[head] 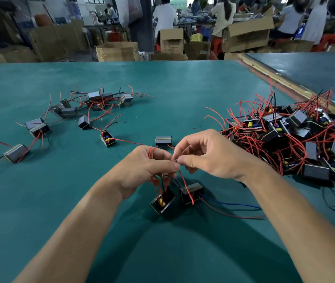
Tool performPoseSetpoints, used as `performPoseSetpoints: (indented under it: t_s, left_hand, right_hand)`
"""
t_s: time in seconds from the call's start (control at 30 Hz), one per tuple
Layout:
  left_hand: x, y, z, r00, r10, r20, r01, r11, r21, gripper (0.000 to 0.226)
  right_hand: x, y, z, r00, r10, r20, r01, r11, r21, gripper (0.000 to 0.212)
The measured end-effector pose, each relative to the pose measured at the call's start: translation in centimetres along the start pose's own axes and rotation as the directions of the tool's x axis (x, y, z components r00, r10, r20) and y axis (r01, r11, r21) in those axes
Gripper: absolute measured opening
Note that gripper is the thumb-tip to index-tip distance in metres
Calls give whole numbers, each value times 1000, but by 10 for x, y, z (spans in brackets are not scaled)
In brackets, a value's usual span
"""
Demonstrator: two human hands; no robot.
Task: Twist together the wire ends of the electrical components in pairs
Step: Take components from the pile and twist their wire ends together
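Two bare forearms reach in from the bottom edge and meet over the green table. Where they meet, the left hand and the right hand each pinch the wire ends between thumb and forefinger. The thumb tips touch and the other fingers are loosely curled. From that pinch the red wires drop steeply, their long run close to upright, to two small black boxes side by side on the table just below the hands. The left box tilts its open face up toward the camera and shows a yellow part inside. The right box is closed, with a pale band round it, and its long side lies across the view. A blue wire trails from it toward the right. A lone box sits just beyond the hands. Scattered boxes with red and black wires lie at the far left, and a tangled heap of them lies at the right. Cartons and people stand beyond the table.
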State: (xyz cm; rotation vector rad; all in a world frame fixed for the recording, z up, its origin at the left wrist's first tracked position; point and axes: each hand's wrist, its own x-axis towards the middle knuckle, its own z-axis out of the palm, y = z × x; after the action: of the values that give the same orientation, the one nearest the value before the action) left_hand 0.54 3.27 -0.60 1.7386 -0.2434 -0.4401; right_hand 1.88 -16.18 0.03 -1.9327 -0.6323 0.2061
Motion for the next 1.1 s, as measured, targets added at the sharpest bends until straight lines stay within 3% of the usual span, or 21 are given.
performPoseSetpoints:
  t_s: [0.17,0.3,0.5,0.7,0.77,0.9,1.1]
  left_hand:
    - [0,-2,1,998,-24,64,26,999,-28,6]
    - [1,-2,0,991,-73,117,87,989,-123,39]
    - [0,0,-1,984,-77,158,111,971,-214,8]
    - [0,2,0,999,-12,-47,7,994,-110,13]
    - [1,1,2,992,16,-122,-25,997,-70,17]
    - [2,1,7,974,66,-216,-62,998,25,9]
    - [3,3,14,949,102,-297,-90,995,52,13]
  right_hand:
    - [-4,-3,-5,998,-34,48,38,996,-82,12]
    - [-4,-5,-4,996,-46,77,53,994,-95,16]
    - [-1,-5,-1,998,-63,8,63,995,-77,23]
    - [0,-4,-2,991,-17,-132,10,998,-56,9]
    - [0,-4,0,983,-2,-186,-13,997,-79,23]
    - [2,-3,5,969,8,-247,-67,971,-230,28]
    - [2,-4,6,961,116,-251,-167,967,-191,27]
